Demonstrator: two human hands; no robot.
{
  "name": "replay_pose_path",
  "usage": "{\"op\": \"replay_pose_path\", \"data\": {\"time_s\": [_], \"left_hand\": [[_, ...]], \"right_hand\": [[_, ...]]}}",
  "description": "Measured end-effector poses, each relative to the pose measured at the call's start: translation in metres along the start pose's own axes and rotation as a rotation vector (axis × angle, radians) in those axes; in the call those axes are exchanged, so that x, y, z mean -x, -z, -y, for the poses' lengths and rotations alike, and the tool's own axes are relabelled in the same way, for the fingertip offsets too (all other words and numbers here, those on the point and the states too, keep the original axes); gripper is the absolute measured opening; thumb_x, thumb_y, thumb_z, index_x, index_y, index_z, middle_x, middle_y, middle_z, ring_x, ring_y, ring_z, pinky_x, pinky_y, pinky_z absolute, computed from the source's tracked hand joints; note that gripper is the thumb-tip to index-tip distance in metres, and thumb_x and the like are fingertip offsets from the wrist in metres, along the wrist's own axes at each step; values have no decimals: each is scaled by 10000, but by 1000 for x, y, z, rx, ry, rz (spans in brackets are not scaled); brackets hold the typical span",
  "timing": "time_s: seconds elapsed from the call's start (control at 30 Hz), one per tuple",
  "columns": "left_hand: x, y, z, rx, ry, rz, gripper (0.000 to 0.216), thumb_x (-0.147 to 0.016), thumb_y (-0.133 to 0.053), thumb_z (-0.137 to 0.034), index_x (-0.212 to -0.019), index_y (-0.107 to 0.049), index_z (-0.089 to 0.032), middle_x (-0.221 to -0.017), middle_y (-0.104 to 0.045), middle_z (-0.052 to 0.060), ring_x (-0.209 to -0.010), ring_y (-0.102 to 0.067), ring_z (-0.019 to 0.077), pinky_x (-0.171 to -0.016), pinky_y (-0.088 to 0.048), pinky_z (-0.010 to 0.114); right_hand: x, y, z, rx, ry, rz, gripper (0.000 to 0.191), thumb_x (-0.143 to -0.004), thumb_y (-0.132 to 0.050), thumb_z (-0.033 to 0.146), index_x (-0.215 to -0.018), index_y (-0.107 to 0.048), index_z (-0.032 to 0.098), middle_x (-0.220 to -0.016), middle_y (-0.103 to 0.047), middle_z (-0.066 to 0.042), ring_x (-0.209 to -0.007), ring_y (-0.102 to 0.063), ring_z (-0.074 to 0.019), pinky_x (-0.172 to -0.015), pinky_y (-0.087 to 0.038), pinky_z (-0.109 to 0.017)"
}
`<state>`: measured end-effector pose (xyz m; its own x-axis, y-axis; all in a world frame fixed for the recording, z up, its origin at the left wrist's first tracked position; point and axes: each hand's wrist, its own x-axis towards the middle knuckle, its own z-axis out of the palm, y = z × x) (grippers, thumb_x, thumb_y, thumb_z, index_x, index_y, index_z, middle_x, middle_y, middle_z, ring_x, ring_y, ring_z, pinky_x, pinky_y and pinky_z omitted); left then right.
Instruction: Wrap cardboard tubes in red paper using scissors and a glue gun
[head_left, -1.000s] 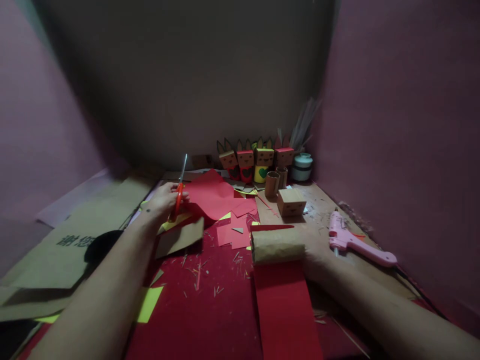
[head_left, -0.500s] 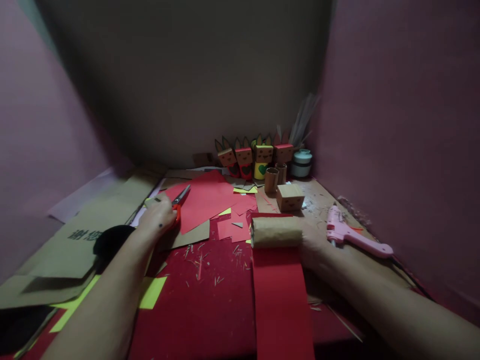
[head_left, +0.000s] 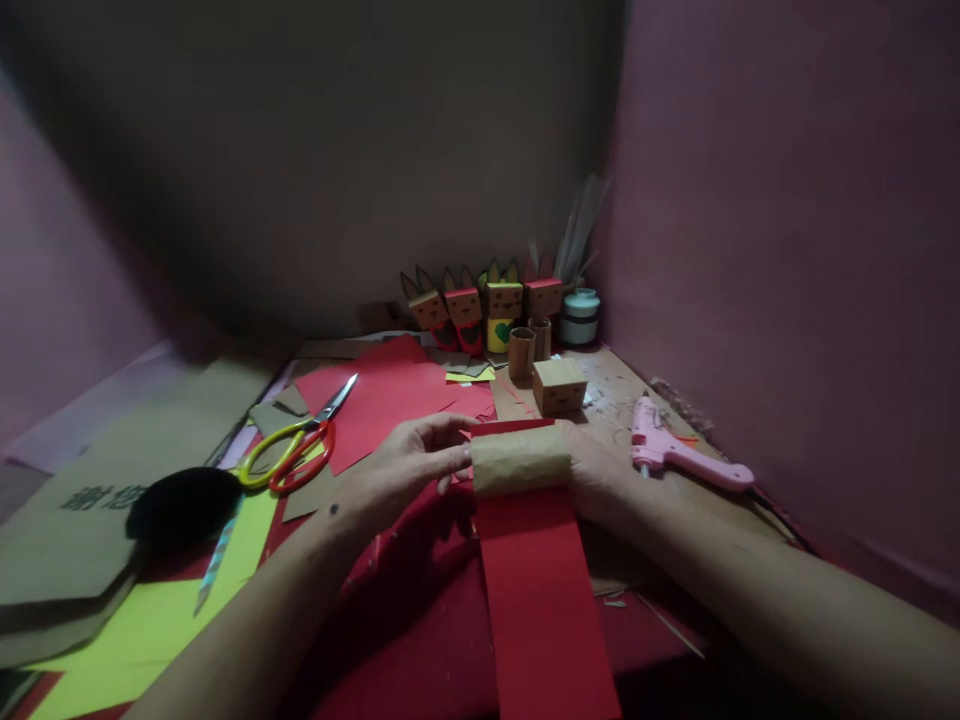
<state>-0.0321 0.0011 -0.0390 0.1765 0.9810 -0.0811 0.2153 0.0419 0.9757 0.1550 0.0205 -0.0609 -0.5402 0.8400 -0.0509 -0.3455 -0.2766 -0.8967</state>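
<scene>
"谢您" on brown cardboard [head_left: 82,545]

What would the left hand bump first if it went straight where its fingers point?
The brown tube. The left hand points at its left end and looks almost there, maybe touching; depth is hard to tell.

The desk [head_left: 427,635] shows dark red in its near middle and brown along the right. A pink glue gun [head_left: 679,463] lies on the brown part, with a small cardboard box [head_left: 559,396] left of it and two brown tubes [head_left: 521,356] standing just beyond. On the far side stand four box-headed figures [head_left: 463,306] and, right of them, a pale blue jar [head_left: 580,318]. A red sheet [head_left: 390,385] lies left of centre, yellow paper [head_left: 142,640] near left, and a red strip [head_left: 544,600] crosses the near middle.
</scene>
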Motion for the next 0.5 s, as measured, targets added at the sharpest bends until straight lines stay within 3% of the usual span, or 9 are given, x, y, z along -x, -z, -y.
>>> {"op": "replay_pose_path", "data": {"time_s": [0.17,0.3,0.5], "left_hand": [[1,-18,5,82,30,7,267,-620,-740,-236,-881,-728,-183,-818,-722,48,-727,-656,210,-674,-503,313],[9,-29,-1,147,74,-90,246,-564,-753,-199,-810,-756,-193,-764,-724,49,-646,-638,203,-574,-490,296],[5,-12,4,205,-24,-211,136,-519,-738,-179,-651,-706,-193,-666,-697,12,-623,-634,186,-585,-510,278]], "right_hand": [[9,-5,8,-67,-57,-20,205,-700,-688,346,-826,-731,190,-574,-666,-10,-705,-670,-237,-656,-539,-332],[8,-7,9,-108,-99,76,325,-622,-759,307,-924,-734,189,-707,-722,-22,-769,-689,-236,-722,-536,-354],[-1,8,-4,-221,-106,92,347,-580,-797,209,-910,-721,136,-743,-736,-53,-732,-679,-211,-751,-507,-336]]}}
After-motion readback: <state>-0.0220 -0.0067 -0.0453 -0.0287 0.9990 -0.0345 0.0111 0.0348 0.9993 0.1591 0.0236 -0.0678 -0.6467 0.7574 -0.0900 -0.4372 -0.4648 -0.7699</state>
